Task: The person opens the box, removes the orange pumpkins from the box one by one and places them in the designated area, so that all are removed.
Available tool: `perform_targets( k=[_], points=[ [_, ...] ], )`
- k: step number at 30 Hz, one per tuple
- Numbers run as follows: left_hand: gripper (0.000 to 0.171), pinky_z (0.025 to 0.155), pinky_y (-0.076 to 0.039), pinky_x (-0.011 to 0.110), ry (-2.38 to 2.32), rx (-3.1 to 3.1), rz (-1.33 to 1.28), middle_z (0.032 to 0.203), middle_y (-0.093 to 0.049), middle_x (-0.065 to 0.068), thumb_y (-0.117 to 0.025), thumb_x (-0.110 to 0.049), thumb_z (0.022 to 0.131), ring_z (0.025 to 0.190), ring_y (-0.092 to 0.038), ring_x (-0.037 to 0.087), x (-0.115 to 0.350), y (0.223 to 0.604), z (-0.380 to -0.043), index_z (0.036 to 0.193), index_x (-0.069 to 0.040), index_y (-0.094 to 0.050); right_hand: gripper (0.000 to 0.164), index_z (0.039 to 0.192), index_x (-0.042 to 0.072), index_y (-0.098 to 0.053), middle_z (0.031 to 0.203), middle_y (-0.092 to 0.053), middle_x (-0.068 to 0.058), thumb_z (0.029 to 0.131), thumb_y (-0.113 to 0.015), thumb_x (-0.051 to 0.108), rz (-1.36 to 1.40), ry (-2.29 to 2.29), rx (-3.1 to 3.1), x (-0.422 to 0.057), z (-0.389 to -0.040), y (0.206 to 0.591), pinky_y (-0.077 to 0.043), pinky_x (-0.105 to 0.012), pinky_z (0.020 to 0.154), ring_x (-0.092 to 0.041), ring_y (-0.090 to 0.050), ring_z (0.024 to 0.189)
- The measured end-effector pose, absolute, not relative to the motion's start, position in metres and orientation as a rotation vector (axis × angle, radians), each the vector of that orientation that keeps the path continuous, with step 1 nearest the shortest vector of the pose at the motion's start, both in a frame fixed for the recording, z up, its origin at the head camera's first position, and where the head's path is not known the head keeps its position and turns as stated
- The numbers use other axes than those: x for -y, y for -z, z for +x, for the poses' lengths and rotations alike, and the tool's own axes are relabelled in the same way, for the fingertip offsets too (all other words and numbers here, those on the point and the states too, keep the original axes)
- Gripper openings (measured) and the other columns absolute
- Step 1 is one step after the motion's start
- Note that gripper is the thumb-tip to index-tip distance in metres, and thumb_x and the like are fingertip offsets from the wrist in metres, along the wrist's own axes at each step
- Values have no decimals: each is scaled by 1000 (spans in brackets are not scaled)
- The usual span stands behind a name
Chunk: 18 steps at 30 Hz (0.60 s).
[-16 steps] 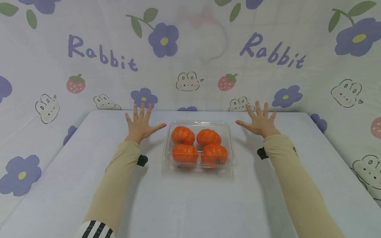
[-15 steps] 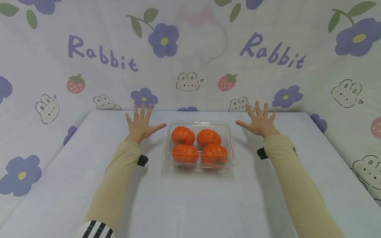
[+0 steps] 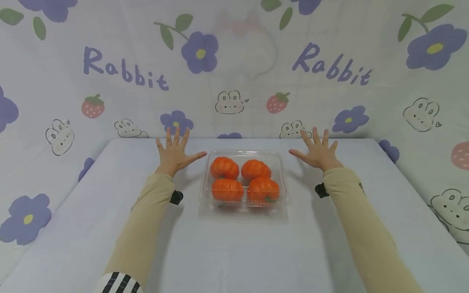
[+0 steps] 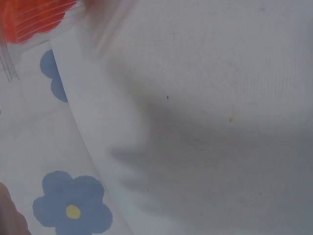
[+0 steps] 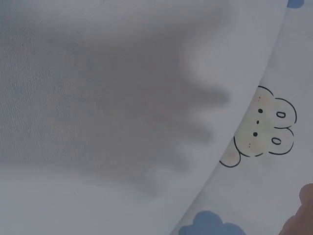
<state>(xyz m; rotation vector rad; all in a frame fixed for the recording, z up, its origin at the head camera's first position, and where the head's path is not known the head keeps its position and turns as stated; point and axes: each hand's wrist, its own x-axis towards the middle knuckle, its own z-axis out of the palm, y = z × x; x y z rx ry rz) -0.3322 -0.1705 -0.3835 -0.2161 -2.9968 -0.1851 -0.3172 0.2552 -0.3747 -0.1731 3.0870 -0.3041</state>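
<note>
A clear plastic clamshell box sits mid-table in the head view, its lid over several orange pumpkins set in two rows. To its left, my left hand is held with fingers spread, the thumb pointing at the box's far left corner. On the other side my right hand is spread the same way, thumb toward the box. Both hands hold nothing and cast shadows on the table. The left wrist view catches a corner of the box with an orange pumpkin; only bits of each hand show at the wrist views' edges.
A white table fills the lower head view. Behind it hangs a white cloth printed with flowers, rabbits and strawberries. Dark wrist cameras jut inward below both hands.
The head view has shifted slightly, so the backdrop sits a little lower and to the left. Hands and box keep their places relative to each other.
</note>
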Motion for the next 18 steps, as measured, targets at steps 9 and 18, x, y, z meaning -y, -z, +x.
perform_targets(
  k=[9, 18],
  points=[
    [102, 91, 19, 61, 197, 2993, -236, 147, 9, 9, -33, -82, 69, 127, 24, 29, 170, 381, -331, 144, -24, 5, 93, 145, 16, -7, 145, 10, -21, 77, -29, 76, -201, 274, -3083, -252, -319, 371, 12, -71, 85, -45, 25, 122],
    [95, 100, -5, 58, 728, 2696, -263, 146, -15, 10, -53, -65, 74, 133, -5, 26, 166, 396, -319, 144, -12, -17, 95, 142, 0, -13, 144, -7, -25, 81, -36, 69, -314, 334, -3214, -242, -318, 380, -4, -62, 98, -42, 1, 129]
  ],
)
